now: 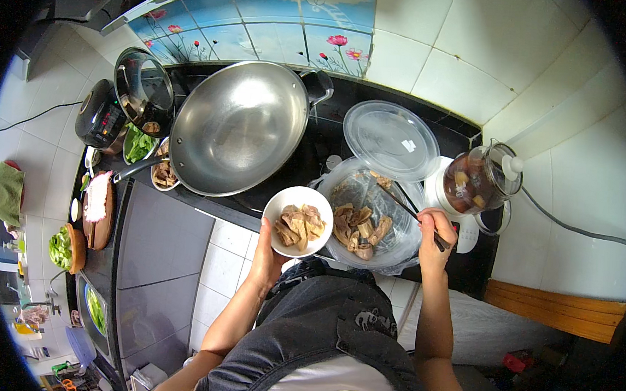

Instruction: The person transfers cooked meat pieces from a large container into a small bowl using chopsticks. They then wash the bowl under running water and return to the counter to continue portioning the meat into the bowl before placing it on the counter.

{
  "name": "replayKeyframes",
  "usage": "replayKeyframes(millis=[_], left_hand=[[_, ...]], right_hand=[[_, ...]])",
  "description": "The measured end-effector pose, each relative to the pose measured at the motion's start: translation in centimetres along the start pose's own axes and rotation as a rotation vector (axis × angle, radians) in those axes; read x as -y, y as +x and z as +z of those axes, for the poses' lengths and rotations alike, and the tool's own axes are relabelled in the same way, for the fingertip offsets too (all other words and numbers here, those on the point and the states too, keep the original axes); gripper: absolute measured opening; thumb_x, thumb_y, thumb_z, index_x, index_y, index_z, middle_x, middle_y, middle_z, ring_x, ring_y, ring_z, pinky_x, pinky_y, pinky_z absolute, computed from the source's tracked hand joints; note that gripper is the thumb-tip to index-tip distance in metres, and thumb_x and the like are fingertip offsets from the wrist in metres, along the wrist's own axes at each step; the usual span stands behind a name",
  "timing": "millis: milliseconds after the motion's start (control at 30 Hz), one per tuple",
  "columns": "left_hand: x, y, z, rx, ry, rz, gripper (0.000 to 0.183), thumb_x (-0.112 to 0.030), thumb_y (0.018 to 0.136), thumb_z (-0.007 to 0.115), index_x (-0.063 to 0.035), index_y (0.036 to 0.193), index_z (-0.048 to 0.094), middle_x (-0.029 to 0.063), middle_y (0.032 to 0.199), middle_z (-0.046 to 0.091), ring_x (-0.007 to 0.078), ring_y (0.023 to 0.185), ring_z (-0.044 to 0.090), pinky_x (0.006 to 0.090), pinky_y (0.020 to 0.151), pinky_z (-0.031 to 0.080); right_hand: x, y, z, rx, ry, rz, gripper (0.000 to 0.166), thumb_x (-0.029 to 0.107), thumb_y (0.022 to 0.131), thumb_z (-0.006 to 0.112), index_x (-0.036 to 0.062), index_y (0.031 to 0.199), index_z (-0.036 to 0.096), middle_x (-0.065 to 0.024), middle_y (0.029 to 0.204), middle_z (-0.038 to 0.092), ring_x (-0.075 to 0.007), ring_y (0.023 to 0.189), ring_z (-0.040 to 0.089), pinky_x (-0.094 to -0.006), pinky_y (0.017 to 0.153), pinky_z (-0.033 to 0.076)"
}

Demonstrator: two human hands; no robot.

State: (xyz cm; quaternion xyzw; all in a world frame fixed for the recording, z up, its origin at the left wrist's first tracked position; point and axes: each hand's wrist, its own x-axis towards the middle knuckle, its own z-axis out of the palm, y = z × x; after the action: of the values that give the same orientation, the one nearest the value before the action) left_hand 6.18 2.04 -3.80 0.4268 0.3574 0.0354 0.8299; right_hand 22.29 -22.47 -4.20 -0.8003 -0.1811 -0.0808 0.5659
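Note:
My left hand [268,259] holds a white bowl [268,208] by its rim and side, with several pieces of cooked meat [300,226] in it. Dark chopsticks [405,208] are gripped in my right hand [437,236]. Their tips reach over a large plastic-lined basin [406,243], close to a small brown piece of food [380,179] at its far side. More meat pieces [361,230] lie in the basin. A clear round plastic lid [391,138] overlaps the basin's far rim.
A steel wok [239,128] stands left of the basin, its handle pointing left. At right is a glass kettle [475,183] with dark liquid. Farther left are a glass pot lid [144,88], a rice cooker [97,112], a bowl of greens [139,144] and a wooden cutting board [101,235].

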Motion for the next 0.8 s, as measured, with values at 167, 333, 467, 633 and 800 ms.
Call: replayKeyframes(millis=[167, 333, 467, 633, 800], left_hand=[[0.1, 0.0, -0.1, 0.003, 0.001, 0.015, 0.077, -0.064, 0.08, 0.031, -0.007, 0.131, 0.025, 0.0131, 0.13, 0.035, 0.0263, 0.117, 0.039, 0.0453, 0.094, 0.035], [0.1, 0.1, -0.3, 0.014, 0.005, 0.008, 0.078, -0.065, 0.079, 0.031, -0.0076, 0.132, 0.024, 0.0131, 0.131, 0.034, 0.0264, 0.118, 0.039, 0.0457, 0.094, 0.034], [0.0, -0.1, -0.2, 0.019, 0.012, 0.012, 0.079, -0.066, 0.079, 0.031, -0.0073, 0.132, 0.024, 0.0132, 0.131, 0.034, 0.0264, 0.118, 0.039, 0.0459, 0.094, 0.033], [0.0, -0.2, -0.3, 0.038, 0.026, -0.001, 0.079, -0.066, 0.079, 0.03, -0.0069, 0.132, 0.024, 0.0129, 0.131, 0.034, 0.0266, 0.118, 0.038, 0.0468, 0.094, 0.033], [-0.2, -0.4, -0.1, 0.057, 0.03, -0.023, 0.079, -0.066, 0.079, 0.03, -0.0072, 0.132, 0.023, 0.0126, 0.131, 0.034, 0.0265, 0.118, 0.038, 0.0474, 0.094, 0.033]], right_hand=[[0.4, 0.0, 0.5, -0.035, 0.192, 0.138, 0.016, 0.009, 0.085, 0.047, -0.0033, 0.077, 0.053, -0.0067, 0.074, 0.056, -0.0113, 0.061, 0.051, -0.0226, 0.056, 0.042], [-0.4, -0.3, 0.5, -0.036, 0.276, 0.143, 0.019, 0.01, 0.087, 0.044, -0.0036, 0.076, 0.052, -0.0066, 0.076, 0.056, -0.0099, 0.059, 0.05, -0.0216, 0.054, 0.042], [-0.1, -0.3, 0.8, -0.122, 0.269, 0.159, 0.024, 0.013, 0.088, 0.043, -0.0031, 0.073, 0.052, -0.0066, 0.073, 0.056, -0.0097, 0.056, 0.05, -0.0212, 0.053, 0.041], [2.2, -0.6, 2.5, -0.276, 0.224, 0.279, 0.029, 0.018, 0.089, 0.043, -0.0004, 0.069, 0.054, -0.0057, 0.069, 0.056, -0.0091, 0.053, 0.049, -0.0211, 0.049, 0.039], [2.4, -0.6, 4.9, -0.23, 0.078, 0.09, 0.023, 0.014, 0.088, 0.045, -0.0013, 0.073, 0.055, -0.0032, 0.067, 0.055, -0.0077, 0.055, 0.045, -0.0218, 0.052, 0.037]])
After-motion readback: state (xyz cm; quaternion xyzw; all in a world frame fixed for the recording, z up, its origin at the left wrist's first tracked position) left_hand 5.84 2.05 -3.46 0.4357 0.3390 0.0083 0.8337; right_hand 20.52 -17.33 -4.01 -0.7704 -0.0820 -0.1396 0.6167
